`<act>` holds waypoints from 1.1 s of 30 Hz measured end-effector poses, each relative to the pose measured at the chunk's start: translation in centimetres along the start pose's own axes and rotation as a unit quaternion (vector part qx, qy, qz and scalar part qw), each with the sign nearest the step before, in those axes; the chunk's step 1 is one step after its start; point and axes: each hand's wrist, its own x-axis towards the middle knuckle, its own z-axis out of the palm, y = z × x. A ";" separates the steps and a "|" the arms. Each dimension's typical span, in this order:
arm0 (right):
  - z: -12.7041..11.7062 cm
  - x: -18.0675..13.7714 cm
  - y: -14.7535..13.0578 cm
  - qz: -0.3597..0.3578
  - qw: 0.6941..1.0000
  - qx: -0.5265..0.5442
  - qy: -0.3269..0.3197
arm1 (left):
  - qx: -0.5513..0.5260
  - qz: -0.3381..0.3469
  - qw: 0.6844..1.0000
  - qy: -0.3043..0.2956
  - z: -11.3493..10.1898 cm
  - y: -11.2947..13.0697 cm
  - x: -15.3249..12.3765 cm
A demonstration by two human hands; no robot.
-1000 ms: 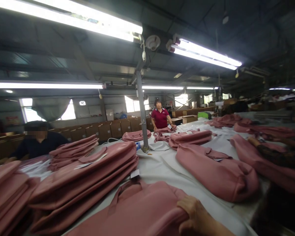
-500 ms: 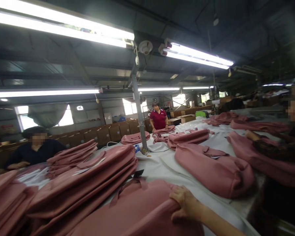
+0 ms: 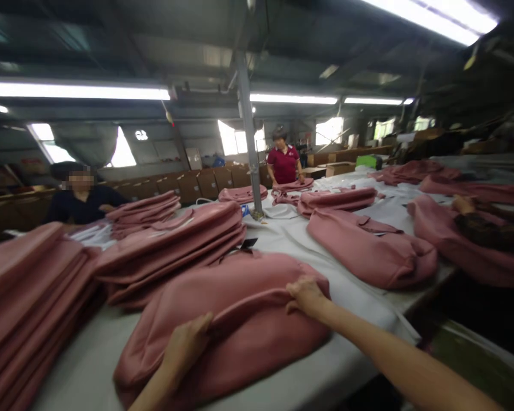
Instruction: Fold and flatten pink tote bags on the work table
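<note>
A stuffed pink fabric bag (image 3: 240, 308) lies in front of me on the white table (image 3: 85, 365). My left hand (image 3: 186, 345) is closed on a fold of it near its front edge. At its right end, my right hand (image 3: 306, 294) grips the bag's upper edge with curled fingers. A flat stack of pink bags (image 3: 175, 242) lies just behind the bag.
A tall pile of flat pink bags (image 3: 29, 291) stands at the left. More stuffed bags (image 3: 368, 251) lie to the right. A steel post (image 3: 251, 137) rises from mid-table. One person in dark clothes (image 3: 83, 200) and one in a red shirt (image 3: 285, 162) work further off; another person's arm (image 3: 484, 228) rests at right.
The camera has tilted down. My left hand has come into view on the bag. My right hand has stayed on the bag's right end, and the bag now lies fuller on the table.
</note>
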 end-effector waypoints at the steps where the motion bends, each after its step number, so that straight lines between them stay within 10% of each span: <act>1: 0.1 -0.2 0.3 -0.019 1.000 0.004 0.002 | 0.025 0.009 0.999 -0.019 0.2 -0.3 -0.3; 17: 1.1 -2.5 2.7 -0.178 0.970 0.001 0.167 | 0.116 0.108 0.986 -0.057 -2.4 -0.1 -2.6; 24: 2.9 -1.9 4.3 -0.218 0.946 -0.016 0.240 | -0.002 -0.044 0.998 0.055 -7.1 -8.8 -7.6; 33: 2.9 -1.4 4.4 -0.224 0.944 -0.019 0.240 | -0.273 -0.213 0.933 0.093 0.9 -13.1 -9.6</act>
